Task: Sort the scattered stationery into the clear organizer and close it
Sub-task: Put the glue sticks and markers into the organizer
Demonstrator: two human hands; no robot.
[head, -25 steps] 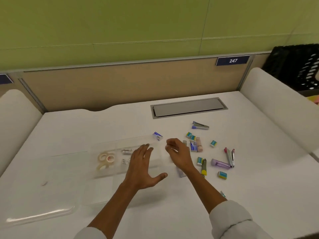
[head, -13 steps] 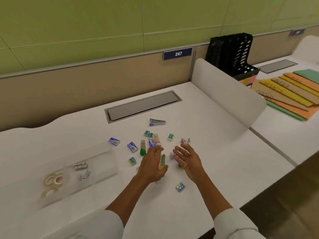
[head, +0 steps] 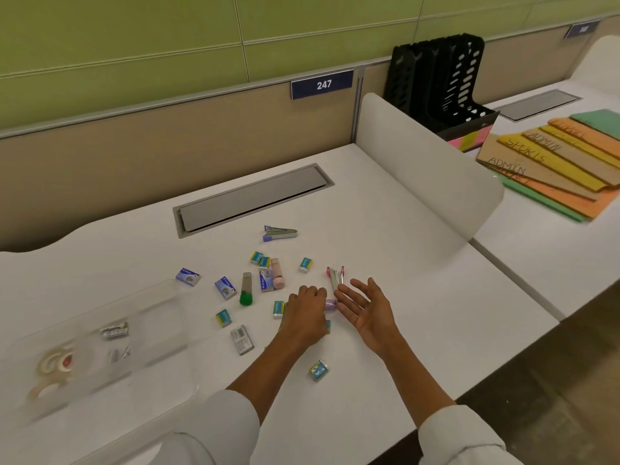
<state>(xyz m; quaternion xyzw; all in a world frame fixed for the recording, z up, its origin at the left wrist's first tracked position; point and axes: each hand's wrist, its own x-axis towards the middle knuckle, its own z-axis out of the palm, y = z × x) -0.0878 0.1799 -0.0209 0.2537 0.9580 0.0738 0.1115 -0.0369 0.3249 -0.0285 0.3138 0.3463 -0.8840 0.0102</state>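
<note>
The clear organizer [head: 161,297] lies open at the left with tape rolls [head: 55,364] and a staple box [head: 114,330] inside. Loose stationery is scattered mid-table: a blue stapler [head: 280,232], a green-capped stapler [head: 246,290], a pink one [head: 277,275], a red one [head: 335,276], blue staple boxes [head: 225,287] and several small erasers [head: 306,264]. My left hand [head: 307,313] lies knuckles-up, fingers curled over a purple stapler [head: 330,304] whose end sticks out; what else lies under the palm is hidden. My right hand [head: 364,307] is open just right of it, touching nothing.
A grey cable hatch [head: 251,196] is set into the table behind the pile. A white divider [head: 426,176] bounds the right side. Beyond it stand a black file rack [head: 439,82] and coloured folders [head: 553,162]. The table's front edge runs near my right sleeve.
The view swung right. Both hands left the organizer and moved to the scattered pile; my left hand came down with curled fingers, and my right hand opened beside it.
</note>
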